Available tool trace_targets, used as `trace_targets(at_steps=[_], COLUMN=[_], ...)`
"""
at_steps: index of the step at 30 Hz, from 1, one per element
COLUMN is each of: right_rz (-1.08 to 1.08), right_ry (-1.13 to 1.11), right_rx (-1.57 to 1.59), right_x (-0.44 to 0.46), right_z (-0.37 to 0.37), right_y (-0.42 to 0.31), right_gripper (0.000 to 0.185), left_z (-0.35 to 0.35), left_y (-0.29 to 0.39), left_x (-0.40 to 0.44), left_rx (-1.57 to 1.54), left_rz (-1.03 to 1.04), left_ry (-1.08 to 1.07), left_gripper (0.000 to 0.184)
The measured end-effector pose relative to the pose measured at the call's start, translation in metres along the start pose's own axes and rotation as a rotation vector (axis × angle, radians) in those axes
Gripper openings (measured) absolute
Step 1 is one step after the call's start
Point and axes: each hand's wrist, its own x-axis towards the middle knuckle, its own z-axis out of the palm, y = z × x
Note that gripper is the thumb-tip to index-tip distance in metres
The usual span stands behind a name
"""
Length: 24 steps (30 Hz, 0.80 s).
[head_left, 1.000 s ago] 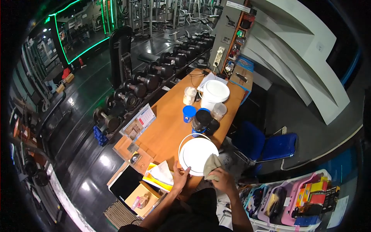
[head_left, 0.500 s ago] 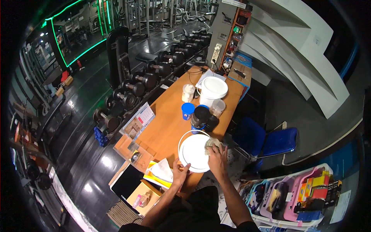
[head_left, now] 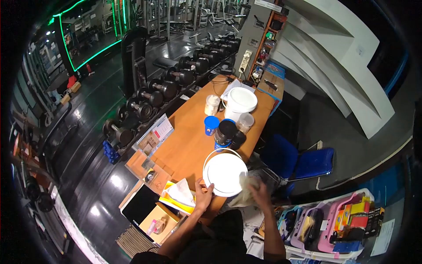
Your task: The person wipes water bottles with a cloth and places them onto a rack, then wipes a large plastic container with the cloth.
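Observation:
A white bucket with a round white lid and a raised white handle stands at the near edge of the wooden table. My left hand grips the lower left rim of the bucket, thumb on the lid's edge. At the bucket's right side, my right hand is closed on a grey-beige cloth, blurred by motion, which hangs by the rim. A yellow tissue box sits left of my left hand.
Beyond the bucket stand black jars, a blue cup, clear tubs and another white bucket. A calendar is at the left edge. Right are a blue chair and baskets.
My right hand and the cloth have moved from the lid's right part outward to the right and down. My left hand stays at the rim.

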Motion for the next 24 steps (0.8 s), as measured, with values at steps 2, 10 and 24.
trace_targets(at_steps=[2, 10, 24], right_rz=[0.203, 0.18, 0.282], right_ry=[0.407, 0.711, 0.272], right_rx=[0.394, 0.808, 0.666], right_x=[-0.012, -0.012, 0.014], right_z=[-0.006, 0.013, 0.056], right_y=[0.021, 0.085, 0.112], right_gripper=[0.057, 0.064, 0.041], left_z=[-0.002, -0.007, 0.007], left_y=[-0.007, -0.016, 0.016], left_x=[0.002, 0.021, 0.056], left_rx=[0.027, 0.227, 0.149], left_rz=[0.037, 0.189, 0.178], left_ry=[-0.02, -0.009, -0.078], left_gripper=[0.056, 0.06, 0.046])
